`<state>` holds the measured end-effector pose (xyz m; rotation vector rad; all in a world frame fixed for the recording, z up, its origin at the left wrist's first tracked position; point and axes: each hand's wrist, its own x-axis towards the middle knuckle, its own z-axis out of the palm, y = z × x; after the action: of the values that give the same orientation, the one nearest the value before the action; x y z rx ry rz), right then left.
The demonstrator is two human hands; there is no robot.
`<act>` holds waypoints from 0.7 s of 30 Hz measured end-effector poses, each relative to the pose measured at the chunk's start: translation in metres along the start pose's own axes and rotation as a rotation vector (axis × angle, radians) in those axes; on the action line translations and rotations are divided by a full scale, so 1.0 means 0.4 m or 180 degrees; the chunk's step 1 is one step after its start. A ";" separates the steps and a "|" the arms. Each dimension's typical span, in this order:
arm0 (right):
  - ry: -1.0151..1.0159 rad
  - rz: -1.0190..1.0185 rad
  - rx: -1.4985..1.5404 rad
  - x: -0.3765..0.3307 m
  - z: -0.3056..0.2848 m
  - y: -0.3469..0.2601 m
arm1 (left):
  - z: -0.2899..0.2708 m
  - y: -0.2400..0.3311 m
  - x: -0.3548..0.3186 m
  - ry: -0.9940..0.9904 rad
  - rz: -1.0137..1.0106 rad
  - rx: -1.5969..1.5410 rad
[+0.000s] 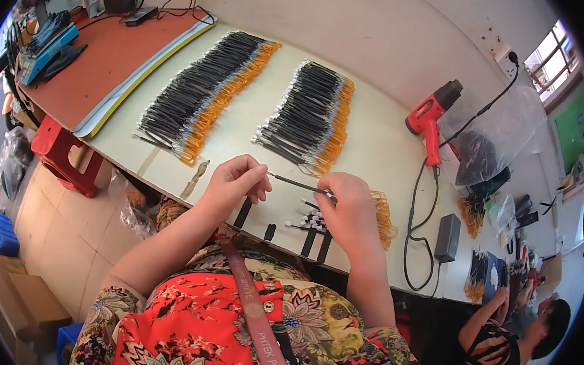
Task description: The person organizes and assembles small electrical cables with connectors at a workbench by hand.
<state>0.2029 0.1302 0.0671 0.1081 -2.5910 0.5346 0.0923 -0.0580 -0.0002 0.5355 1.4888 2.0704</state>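
Black wire (297,182) spans between left hand (233,185) and right hand (351,214), both pinching it.

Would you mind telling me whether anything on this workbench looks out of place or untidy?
Mostly it is orderly: two neat rows of black cables with orange ends. By the right hand a few loose pieces lie scattered, and black strips stick out over the table edge. Nothing looks spilled or damaged.

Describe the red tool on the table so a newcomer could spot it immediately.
Start at the pale worktable and move to its right end, past the two rows of black-and-orange wire bundles. The red heat gun lies there, the only red, pistol-shaped thing, black-nozzled with a black cord.
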 end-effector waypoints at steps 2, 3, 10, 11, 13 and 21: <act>0.0001 -0.0058 -0.0062 0.002 0.005 0.002 | -0.005 0.000 0.000 0.0033 -0.0060 0.0020; 0.0003 -0.0055 -0.0063 0.003 0.006 0.004 | -0.009 0.001 0.001 0.0068 -0.0087 0.0049; -0.0112 -0.0095 -0.0007 0.012 0.022 0.013 | -0.027 -0.006 0.002 0.0152 -0.0134 0.0052; -0.0122 -0.0099 0.0006 0.015 0.025 0.015 | -0.030 -0.007 0.003 0.0155 -0.0134 0.0051; -0.0143 -0.0082 0.0007 0.019 0.032 0.020 | -0.034 -0.011 0.004 0.0140 -0.0179 0.0069; -0.0235 -0.0010 0.0009 0.040 0.038 0.035 | -0.041 -0.014 0.008 0.0212 -0.0286 -0.0122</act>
<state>0.1798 0.1373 0.0577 0.1352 -2.6613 0.5425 0.0810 -0.0666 -0.0106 0.3815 1.4797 2.0607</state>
